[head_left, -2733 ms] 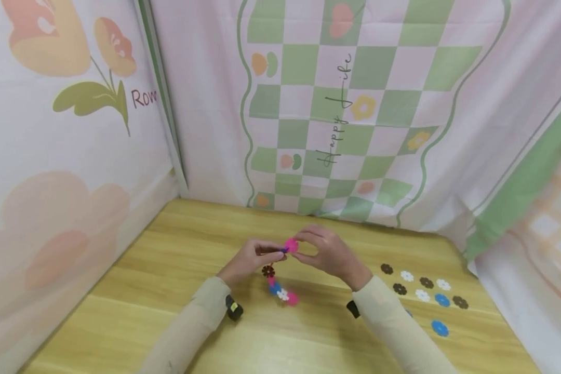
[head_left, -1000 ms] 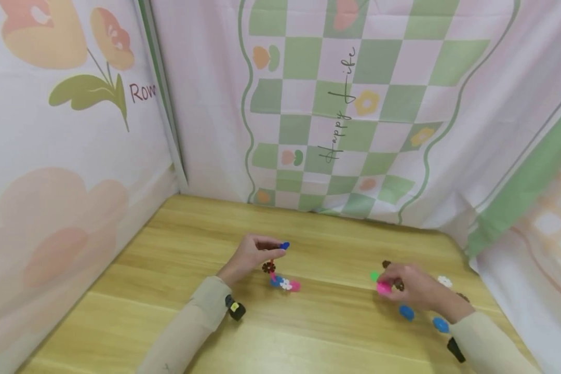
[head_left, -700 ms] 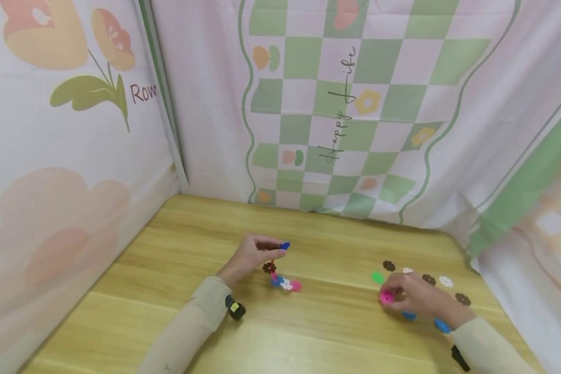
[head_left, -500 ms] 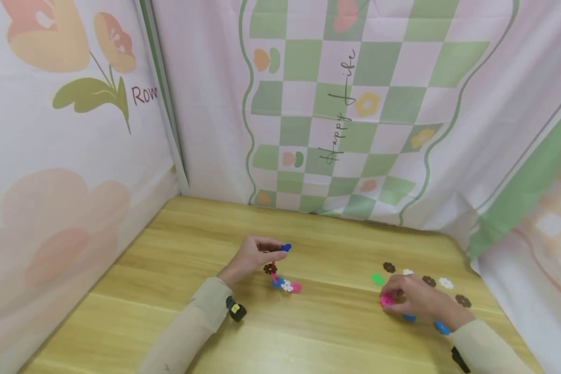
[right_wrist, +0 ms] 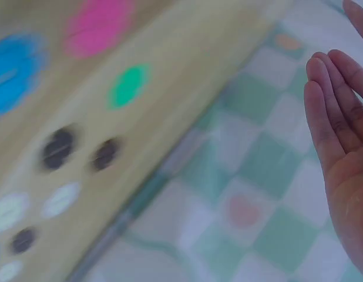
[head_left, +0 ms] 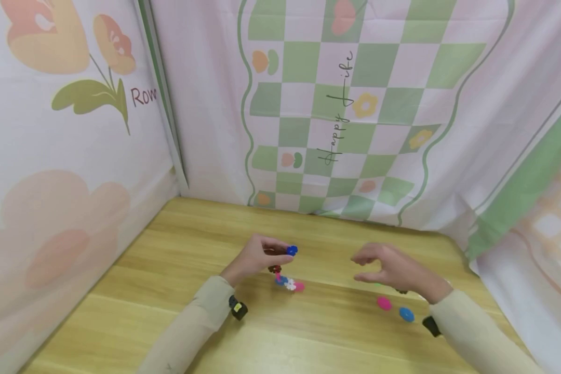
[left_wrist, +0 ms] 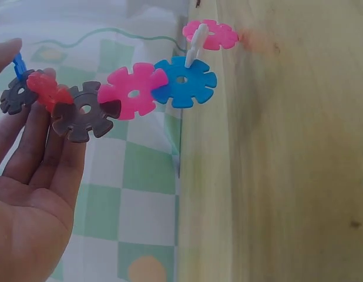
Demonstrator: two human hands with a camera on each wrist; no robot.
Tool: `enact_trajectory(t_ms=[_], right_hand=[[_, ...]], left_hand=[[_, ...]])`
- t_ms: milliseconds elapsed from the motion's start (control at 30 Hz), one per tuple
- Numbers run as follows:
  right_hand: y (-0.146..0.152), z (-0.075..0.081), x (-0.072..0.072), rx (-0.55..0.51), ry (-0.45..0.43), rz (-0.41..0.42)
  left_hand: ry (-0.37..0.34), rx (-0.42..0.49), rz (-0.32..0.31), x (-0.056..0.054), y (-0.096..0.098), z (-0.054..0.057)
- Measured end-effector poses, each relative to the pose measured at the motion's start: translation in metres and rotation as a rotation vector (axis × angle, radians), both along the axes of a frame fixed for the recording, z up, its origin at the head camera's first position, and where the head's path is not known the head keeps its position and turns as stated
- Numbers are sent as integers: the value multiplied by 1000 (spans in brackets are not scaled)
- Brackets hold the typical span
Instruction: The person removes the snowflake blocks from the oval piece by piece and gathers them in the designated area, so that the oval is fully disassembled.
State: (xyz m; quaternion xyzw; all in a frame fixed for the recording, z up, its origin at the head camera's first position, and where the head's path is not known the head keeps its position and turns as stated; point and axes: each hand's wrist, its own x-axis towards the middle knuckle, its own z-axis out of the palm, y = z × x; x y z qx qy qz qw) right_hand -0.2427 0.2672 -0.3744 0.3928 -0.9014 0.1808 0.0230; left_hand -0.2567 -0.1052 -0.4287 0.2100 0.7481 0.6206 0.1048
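My left hand (head_left: 254,259) pinches the dark blue end of a chain of flower-shaped interlocking discs (left_wrist: 133,91) above the table. In the left wrist view, dark, red, brown, pink, blue and white discs follow one another, ending in a far pink disc (left_wrist: 211,35). The chain's far end hangs low, near or on the tabletop. To the right, my right hand (head_left: 397,267) is raised with thumb and fingers apart, holding nothing. A loose pink disc (head_left: 384,303) lies below it, beside a blue disc (head_left: 406,314).
In the blurred right wrist view, a green disc (right_wrist: 128,86), a brown disc (right_wrist: 59,148) and several white and dark discs lie on the table. My right arm covers part of this group in the head view. Printed curtains (head_left: 304,140) border the wooden table (head_left: 191,223).
My right hand took a pink disc from the chain's end to the right side and let it go on the table. It has since risen and moved back left. The left hand keeps its pinch.
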Motion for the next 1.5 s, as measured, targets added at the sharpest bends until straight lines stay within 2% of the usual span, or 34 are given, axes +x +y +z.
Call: enact_trajectory(t_ms=[200, 367, 500, 667, 833, 933, 1000, 1233, 1367, 1500], right_hand=[[-60, 25, -6, -39, -24, 52], [-93, 27, -11, -113, -21, 179], [-104, 20, -14, -144, -23, 233], [-110, 16, -17, -143, -64, 245], [-114, 20, -18, -127, -89, 243], [-116, 25, -18, -137, -98, 252], [-117, 27, -18, -155, -96, 263], [-117, 31, -16, -236, -71, 309], [-117, 31, -14, -258, -84, 313], [-118, 32, -11, -225, -59, 321]], left_hand=[[52, -43, -46, 0, 7, 7], [109, -54, -99, 2, 12, 10], [159, -56, -134, 2, 15, 9], [162, -54, -160, 4, 14, 10], [167, -54, -168, 3, 12, 8], [174, -14, -197, 1, 8, 3], [163, 41, -238, -1, 5, 0], [-5, 367, -455, -4, 0, -13], [-16, 398, -494, -4, -1, -15], [-5, 360, -468, -2, -2, -15]])
